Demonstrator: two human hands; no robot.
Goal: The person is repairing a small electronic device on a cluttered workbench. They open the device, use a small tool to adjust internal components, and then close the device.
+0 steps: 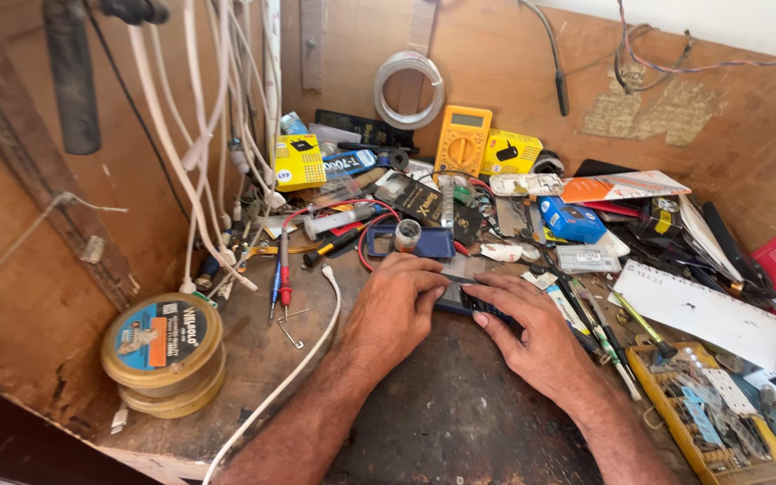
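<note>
Both my hands rest on the dark mat at the middle of a cluttered workbench. Between them lies a small dark phone, mostly hidden by my fingers. My left hand covers the phone's left end, with its fingers curled over it. My right hand presses on the phone's right end with its fingers stretched flat. A blue holder with a small grey cylinder stands just behind my hands.
A yellow multimeter leans on the back board. Two round yellow tins sit stacked at front left. White cables hang at left. Screwdrivers, boxes, a notepad and a yellow parts tray crowd the bench.
</note>
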